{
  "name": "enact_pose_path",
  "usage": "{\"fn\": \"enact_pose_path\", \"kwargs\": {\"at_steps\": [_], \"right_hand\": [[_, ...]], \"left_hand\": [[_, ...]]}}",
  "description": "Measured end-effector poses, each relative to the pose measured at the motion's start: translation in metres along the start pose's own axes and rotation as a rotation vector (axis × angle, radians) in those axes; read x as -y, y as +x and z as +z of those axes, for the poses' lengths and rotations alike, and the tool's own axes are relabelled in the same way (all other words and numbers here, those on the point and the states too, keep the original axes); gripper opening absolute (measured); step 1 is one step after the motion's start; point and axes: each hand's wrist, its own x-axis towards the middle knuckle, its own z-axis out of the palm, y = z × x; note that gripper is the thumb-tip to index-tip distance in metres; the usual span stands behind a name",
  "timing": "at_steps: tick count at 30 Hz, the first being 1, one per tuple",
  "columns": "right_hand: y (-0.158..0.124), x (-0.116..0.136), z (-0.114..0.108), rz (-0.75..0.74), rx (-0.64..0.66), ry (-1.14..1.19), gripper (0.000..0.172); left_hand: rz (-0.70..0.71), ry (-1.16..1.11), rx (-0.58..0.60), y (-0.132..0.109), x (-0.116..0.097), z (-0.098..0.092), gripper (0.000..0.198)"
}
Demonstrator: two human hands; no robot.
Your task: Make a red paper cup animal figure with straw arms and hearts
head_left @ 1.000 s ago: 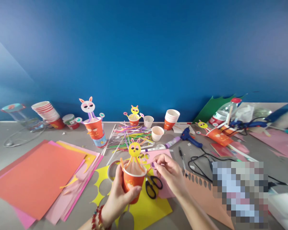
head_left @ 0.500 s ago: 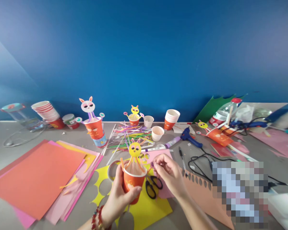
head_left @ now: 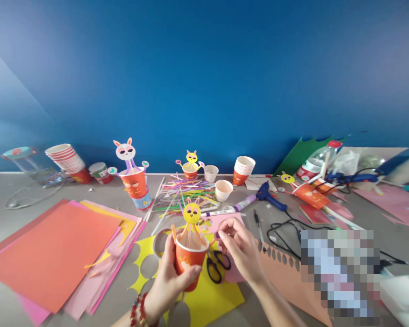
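My left hand [head_left: 172, 272] is wrapped round an orange-red paper cup [head_left: 190, 259] with a white rim, held upright. Out of the cup rises a yellow paper rabbit face [head_left: 192, 213] with pink ears, on orange strips. One short orange strip [head_left: 173, 232] sticks up at the cup's left rim. To the right of the cup, my right hand [head_left: 240, 245] pinches a small purple paper disc [head_left: 217, 235], partly hidden by the fingers. An orange strip seems to run from the disc towards the cup. Black-handled scissors [head_left: 214, 272] lie just below, on yellow paper [head_left: 204, 304] with round cut-outs.
Coloured paper sheets [head_left: 57, 245] are stacked at left. Thin coloured sticks [head_left: 187, 193] lie behind the cup. Finished-looking rabbit cups stand at the back, one purple-legged [head_left: 132, 179]. A blue glue gun [head_left: 270, 196] and its black cable [head_left: 282, 227] lie at right.
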Motion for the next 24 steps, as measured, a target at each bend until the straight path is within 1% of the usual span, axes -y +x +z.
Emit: {"fn": "enact_pose_path", "kwargs": {"at_steps": [4,7,13,15,18,24], "right_hand": [[0.002,0.008,0.009,0.069,0.055,0.099,0.031],[0.003,0.011,0.013,0.076,0.058,0.125,0.038],[0.002,0.004,0.013,0.188,0.085,0.251,0.038],[0.001,0.001,0.012,0.198,0.088,0.288,0.038],[0.000,-0.001,0.012,0.185,0.074,0.280,0.038],[0.000,0.002,0.011,0.157,0.020,0.167,0.042]], "left_hand": [[0.005,-0.006,-0.002,-0.001,0.000,0.000,0.073],[0.003,-0.017,-0.011,-0.002,0.001,0.000,0.073],[0.007,-0.024,0.006,0.000,0.003,0.000,0.076],[0.016,-0.027,0.023,-0.001,0.003,0.000,0.076],[0.028,-0.038,0.028,-0.002,0.004,0.001,0.077],[0.008,-0.047,0.011,-0.003,0.005,0.002,0.081]]}}
